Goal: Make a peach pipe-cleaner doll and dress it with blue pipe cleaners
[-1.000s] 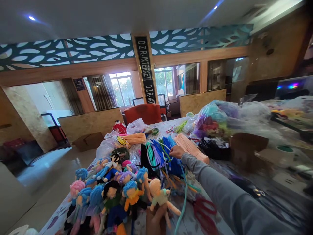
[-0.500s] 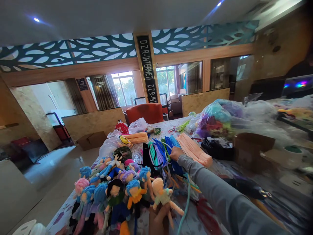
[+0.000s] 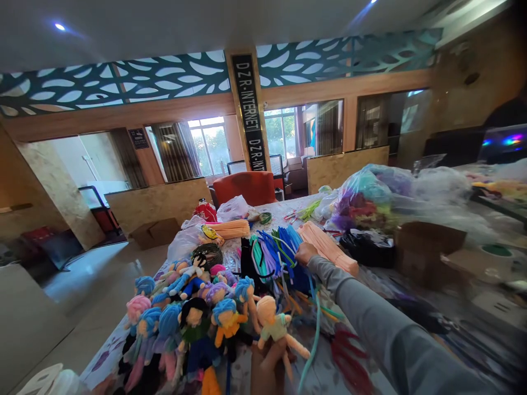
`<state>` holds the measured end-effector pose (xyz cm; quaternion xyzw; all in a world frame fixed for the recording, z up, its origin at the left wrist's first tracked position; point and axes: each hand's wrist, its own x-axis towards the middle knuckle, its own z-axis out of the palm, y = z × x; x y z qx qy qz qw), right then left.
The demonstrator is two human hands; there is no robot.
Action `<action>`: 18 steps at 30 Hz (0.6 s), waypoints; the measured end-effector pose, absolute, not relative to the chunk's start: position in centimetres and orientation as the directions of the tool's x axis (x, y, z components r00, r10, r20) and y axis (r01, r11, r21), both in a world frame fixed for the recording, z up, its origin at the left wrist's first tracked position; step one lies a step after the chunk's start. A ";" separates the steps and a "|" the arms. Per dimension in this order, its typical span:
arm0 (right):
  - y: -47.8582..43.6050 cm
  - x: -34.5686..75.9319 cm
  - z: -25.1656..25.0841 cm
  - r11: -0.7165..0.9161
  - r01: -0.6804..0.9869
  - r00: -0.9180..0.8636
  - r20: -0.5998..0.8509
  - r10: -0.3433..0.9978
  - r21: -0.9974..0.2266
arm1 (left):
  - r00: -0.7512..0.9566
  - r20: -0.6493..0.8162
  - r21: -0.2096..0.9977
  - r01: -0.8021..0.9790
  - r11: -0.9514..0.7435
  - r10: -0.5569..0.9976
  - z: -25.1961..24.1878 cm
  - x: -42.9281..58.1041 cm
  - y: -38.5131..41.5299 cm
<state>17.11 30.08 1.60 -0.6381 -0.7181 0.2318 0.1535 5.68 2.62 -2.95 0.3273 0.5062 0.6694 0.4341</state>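
My left hand is closed around the lower body of a peach pipe-cleaner doll in a pale green top, near the table's front edge. Farther off, my right hand reaches into a spread of pipe cleaners in black, mint, lilac, green and blue. Its fingers are pinched at the blue ones, where a pale pipe cleaner runs up and left from them. The fingertips are partly hidden. One long teal pipe cleaner hangs curved beside the doll.
Finished dolls crowd the table's left side. Peach pipe-cleaner bundles lie right of the spread and behind it. Red-handled scissors lie under my right forearm. A black bag, a cardboard box and plastic bags stand at right.
My right hand has shifted slightly right along the blue pipe cleaners, still pinched. The left hand and its doll have stayed in place.
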 end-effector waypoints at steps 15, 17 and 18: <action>30.2 17.4 1.4 0.022 0.787 -0.138 -0.142 0.980 -0.617 | -0.338 0.026 0.940 -0.312 -0.138 0.941 -3.8 5.3 2.8; 30.1 17.0 1.3 0.009 0.752 -0.144 -0.152 0.978 -0.659 | -0.326 0.028 0.944 -0.303 -0.132 0.945 -3.8 5.2 2.9; 30.1 16.8 1.2 0.002 0.728 -0.150 -0.157 0.976 -0.685 | -0.325 0.027 0.946 -0.298 -0.130 0.945 -3.9 5.2 2.9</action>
